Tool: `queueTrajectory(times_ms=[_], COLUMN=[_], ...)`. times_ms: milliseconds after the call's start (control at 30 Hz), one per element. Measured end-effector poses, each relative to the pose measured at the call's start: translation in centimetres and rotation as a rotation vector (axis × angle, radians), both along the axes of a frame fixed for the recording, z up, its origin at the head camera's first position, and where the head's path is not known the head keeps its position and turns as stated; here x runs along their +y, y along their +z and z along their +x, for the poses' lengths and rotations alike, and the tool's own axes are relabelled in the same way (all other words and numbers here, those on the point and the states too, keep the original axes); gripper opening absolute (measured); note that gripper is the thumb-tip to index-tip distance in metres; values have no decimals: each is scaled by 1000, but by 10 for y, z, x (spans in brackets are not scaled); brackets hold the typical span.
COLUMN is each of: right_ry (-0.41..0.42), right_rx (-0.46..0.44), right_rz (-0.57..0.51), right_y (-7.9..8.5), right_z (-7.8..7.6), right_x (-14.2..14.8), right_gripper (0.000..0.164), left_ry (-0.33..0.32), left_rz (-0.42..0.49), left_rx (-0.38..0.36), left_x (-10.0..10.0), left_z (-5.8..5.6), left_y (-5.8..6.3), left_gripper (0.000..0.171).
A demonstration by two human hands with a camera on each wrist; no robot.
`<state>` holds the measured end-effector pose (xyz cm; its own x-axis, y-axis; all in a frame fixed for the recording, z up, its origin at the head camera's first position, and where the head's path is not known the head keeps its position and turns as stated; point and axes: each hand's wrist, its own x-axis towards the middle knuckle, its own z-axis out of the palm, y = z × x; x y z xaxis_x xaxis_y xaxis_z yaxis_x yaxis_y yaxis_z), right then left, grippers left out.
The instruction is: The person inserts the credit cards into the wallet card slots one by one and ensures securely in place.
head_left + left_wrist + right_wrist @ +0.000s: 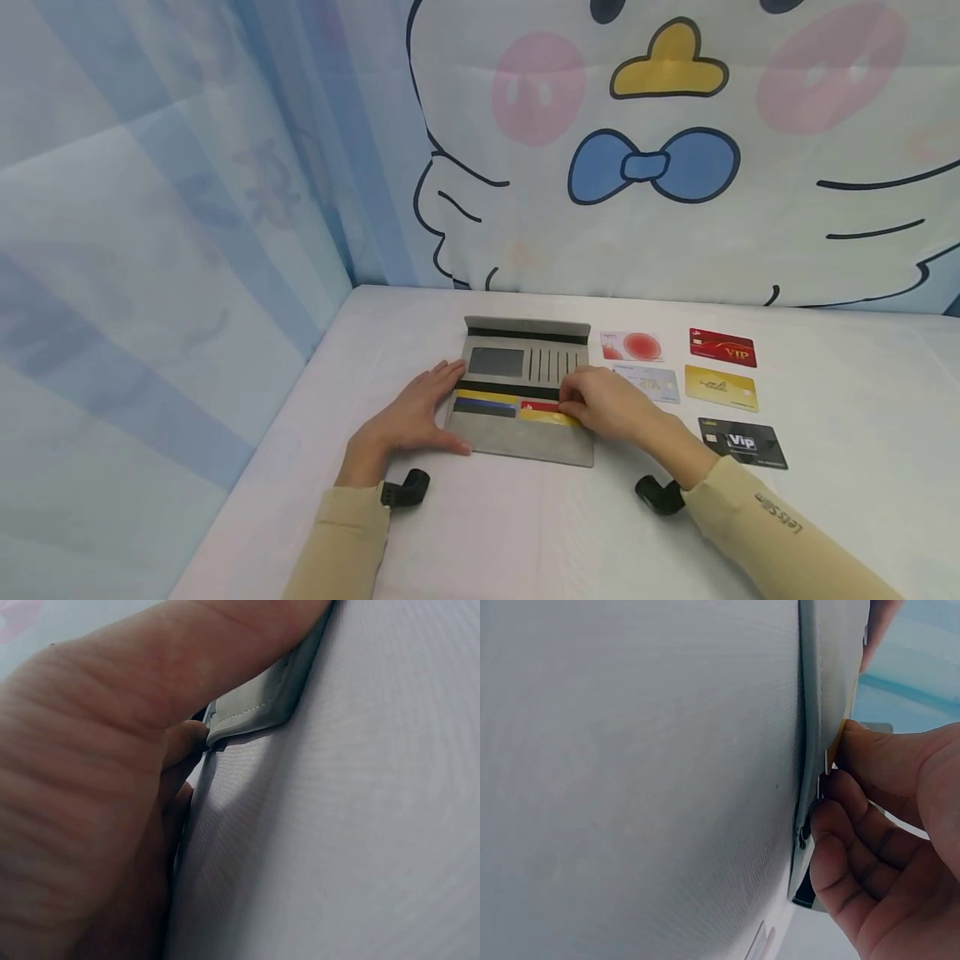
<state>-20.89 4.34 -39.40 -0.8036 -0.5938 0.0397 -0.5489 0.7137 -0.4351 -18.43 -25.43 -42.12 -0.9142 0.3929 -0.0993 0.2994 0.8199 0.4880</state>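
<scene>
A grey wallet [525, 446] lies unfolded on the white table, its upper half bearing a dark window and several card slots. Yellow, blue and dark card edges [486, 404] show in the lower left pocket. In the lower right pocket are a red card [542, 407] and a yellow card [551, 417]. My left hand [420, 412] rests along the wallet's left side with fingers spread, thumb at the lower left corner. At the right pocket, my right hand [607, 404] pinches the yellow card between thumb and curled fingers; the right wrist view shows its yellow edge [841, 742] by the thumb.
Right of the wallet lie a white-and-red card [632, 346], a silver card [648, 383], a red VIP card [723, 347], a gold card [722, 388] and a black VIP card [742, 442]. A printed curtain [645, 242] hangs behind the table.
</scene>
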Motion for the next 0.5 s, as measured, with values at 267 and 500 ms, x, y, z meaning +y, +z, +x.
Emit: queueTrajectory(times_ms=[267, 500], right_ry=[1, 11], right_rx=[-3, 2], right_rz=[-5, -13], right_y=[0, -1], right_z=[0, 0], right_x=[1, 1], right_gripper=[8, 8], left_ry=[-11, -12], left_rz=[3, 4], left_rx=[0, 4], left_x=[1, 0], left_z=[0, 1], left_y=[1, 2], left_gripper=[115, 115])
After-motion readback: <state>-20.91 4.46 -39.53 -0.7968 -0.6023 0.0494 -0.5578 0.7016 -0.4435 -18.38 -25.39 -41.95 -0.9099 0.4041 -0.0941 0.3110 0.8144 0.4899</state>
